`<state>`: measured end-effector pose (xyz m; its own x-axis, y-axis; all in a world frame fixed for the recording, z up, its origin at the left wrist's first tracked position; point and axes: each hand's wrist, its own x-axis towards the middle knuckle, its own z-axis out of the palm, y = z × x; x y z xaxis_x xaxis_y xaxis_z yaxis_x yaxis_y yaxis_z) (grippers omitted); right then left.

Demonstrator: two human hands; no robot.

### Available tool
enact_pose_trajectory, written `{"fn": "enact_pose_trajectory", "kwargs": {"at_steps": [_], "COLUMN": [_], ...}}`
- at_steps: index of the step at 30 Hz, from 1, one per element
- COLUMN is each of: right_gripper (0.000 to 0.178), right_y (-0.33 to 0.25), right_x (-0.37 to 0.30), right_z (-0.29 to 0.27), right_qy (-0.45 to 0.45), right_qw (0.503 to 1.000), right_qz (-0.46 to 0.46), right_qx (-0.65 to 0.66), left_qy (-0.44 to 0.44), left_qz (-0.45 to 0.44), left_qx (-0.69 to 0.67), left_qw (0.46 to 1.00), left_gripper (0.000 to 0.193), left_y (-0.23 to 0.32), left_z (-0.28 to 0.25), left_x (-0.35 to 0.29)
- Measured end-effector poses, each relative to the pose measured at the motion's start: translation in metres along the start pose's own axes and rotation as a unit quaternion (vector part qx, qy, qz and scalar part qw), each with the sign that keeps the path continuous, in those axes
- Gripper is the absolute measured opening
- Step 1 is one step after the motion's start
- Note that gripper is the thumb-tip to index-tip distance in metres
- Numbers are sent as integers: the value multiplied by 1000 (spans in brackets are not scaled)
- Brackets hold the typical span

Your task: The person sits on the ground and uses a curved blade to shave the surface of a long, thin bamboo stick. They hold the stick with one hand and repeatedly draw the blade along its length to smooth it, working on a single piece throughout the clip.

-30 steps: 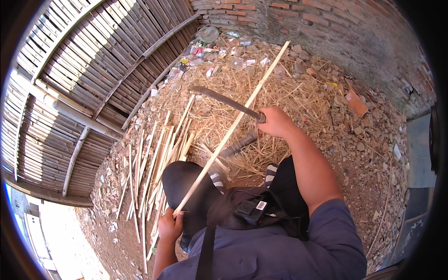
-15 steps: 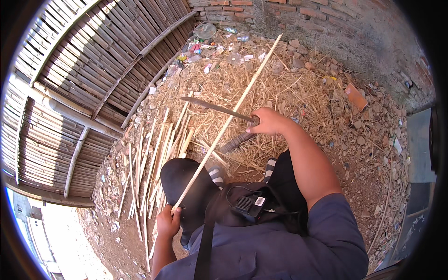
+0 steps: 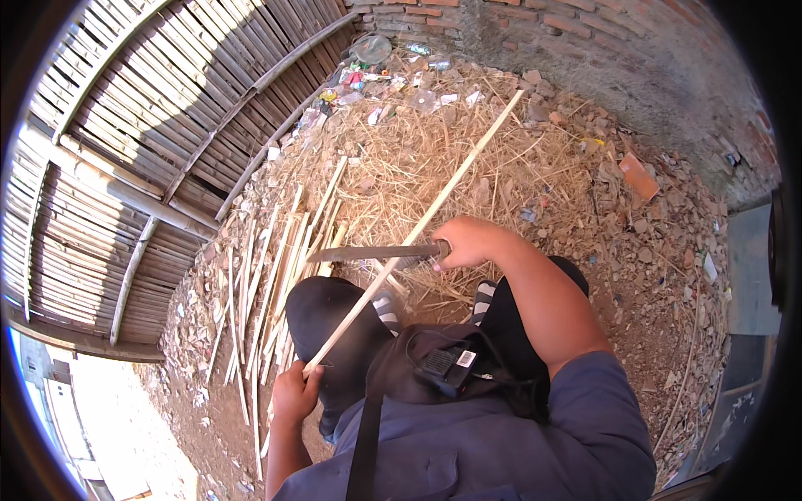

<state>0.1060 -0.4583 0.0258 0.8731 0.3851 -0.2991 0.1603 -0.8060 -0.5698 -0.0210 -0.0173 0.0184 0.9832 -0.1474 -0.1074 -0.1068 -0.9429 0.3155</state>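
Note:
A long pale bamboo strip [image 3: 458,177] slants from my lap up to the far right. Its near end is gripped in my left hand [image 3: 296,396], beside my left knee. In my right hand [image 3: 469,242] is the handle of a machete [image 3: 363,253], with its dark blade pointing left. The blade crosses the strip around its middle; I cannot tell whether its edge is cutting in. Several similar bamboo strips [image 3: 266,301] lie in a loose pile on the ground left of my knee.
Straw-like bamboo shavings [image 3: 401,167] cover the ground ahead. A slatted bamboo wall [image 3: 192,100] stands left, and a brick wall [image 3: 585,50] at the back. Litter [image 3: 359,79] gathers in the far corner. A broken orange tile [image 3: 639,176] lies right. A small black device [image 3: 449,366] rests on my lap.
My right hand and the machete have come nearer my body and slightly left, and the blade now lies more level. The strip's far end has dropped and shifted right.

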Motion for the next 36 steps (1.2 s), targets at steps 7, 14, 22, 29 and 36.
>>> {"fn": "enact_pose_trajectory", "kwargs": {"at_steps": [7, 14, 22, 29, 36], "right_gripper": [37, 34, 34, 31, 44], "right_y": [19, -11, 14, -9, 34], "right_x": [-4, -8, -16, -1, -10], "right_z": [-20, 1, -28, 4, -26], "right_qy": [123, 66, 138, 77, 135], "right_qw": [985, 995, 988, 993, 980], "right_qz": [98, 8, 56, -9, 95], "right_qx": [65, -78, 33, -85, 114], "left_qy": [6, -8, 7, -5, 25], "left_qz": [-7, -4, 12, 12, 12], "left_qx": [-18, -1, -45, -18, -43], "left_qw": [1000, 1000, 999, 1000, 999], "left_gripper": [49, 52, 48, 50, 52], "left_y": [-5, -1, -15, -12, -12], "left_z": [6, 0, 12, 8, 13], "left_x": [4, 6, 7, 9, 8]}}
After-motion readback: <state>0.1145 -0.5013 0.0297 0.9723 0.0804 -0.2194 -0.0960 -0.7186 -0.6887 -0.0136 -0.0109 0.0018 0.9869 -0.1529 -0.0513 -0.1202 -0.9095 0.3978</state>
